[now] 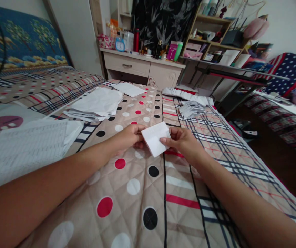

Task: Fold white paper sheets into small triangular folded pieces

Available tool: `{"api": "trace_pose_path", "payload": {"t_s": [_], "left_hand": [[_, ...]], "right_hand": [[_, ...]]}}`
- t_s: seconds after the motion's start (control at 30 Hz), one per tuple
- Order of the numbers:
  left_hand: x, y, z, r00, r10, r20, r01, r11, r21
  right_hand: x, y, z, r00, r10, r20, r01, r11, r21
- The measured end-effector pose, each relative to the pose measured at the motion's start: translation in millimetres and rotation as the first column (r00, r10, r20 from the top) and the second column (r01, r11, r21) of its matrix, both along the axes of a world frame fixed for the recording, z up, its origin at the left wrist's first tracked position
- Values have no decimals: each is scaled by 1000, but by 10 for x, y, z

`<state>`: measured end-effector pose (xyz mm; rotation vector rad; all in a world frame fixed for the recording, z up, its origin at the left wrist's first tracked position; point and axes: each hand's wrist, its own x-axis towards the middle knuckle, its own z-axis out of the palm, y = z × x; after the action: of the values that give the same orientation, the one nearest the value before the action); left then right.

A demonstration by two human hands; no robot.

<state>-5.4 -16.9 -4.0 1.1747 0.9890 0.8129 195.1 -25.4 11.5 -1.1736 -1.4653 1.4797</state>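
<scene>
A small folded white paper [155,139] is held between my two hands, just above the dotted quilt [127,213]. My left hand [129,137] grips its left edge, fingers curled partly behind it. On the other side my right hand [182,141] pinches it, with the thumb lying on top. Beyond my left hand lies a stack of white paper sheets [98,101]. Past my right hand is a fanned pile of folded papers [192,109], with a long row of folded papers [186,95] behind it.
A single white sheet [129,89] lies at the far middle of the bed. Printed sheets [31,144] rest at the left. Behind the bed stands a white dresser [127,63] crowded with bottles, and a shelf unit [210,31]. A folding table [235,75] stands at the right.
</scene>
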Motion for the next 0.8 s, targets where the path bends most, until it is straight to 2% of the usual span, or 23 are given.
{"api": "trace_pose_path", "payload": {"t_s": [0.07, 0.1, 0.2, 0.27, 0.37, 0.43, 0.53, 0.67, 0.8], "left_hand": [[-8, 37, -1, 997, 58, -49, -55, 997, 46], [-10, 49, -2, 996, 55, -69, -50, 996, 75], [0, 54, -11, 985, 39, -169, -1, 975, 220], [8, 45, -24, 966, 63, -249, 25, 943, 333], [-6, 47, -53, 935, 77, -347, 84, 901, 426], [-27, 63, -75, 922, 51, -383, 131, 891, 435], [-40, 88, -104, 913, 36, -406, 165, 879, 448], [-6, 92, -114, 891, 103, -442, 145, 858, 493], [11, 77, -105, 870, 131, -476, 165, 832, 530]], "right_hand": [[50, 46, -30, 992, 34, 120, -26, 998, -65], [68, 60, -47, 984, 41, 175, -33, 998, -53], [86, 68, -85, 936, 16, 352, -67, 989, 133], [82, 60, -92, 866, -48, 497, -109, 954, 280], [79, 54, -92, 770, -122, 627, -162, 912, 377], [83, 59, -101, 755, -125, 643, -184, 902, 391], [89, 73, -138, 780, -105, 617, -201, 892, 405], [78, 87, -185, 813, -94, 574, -196, 885, 422], [56, 92, -170, 768, -120, 629, -220, 873, 435]]}}
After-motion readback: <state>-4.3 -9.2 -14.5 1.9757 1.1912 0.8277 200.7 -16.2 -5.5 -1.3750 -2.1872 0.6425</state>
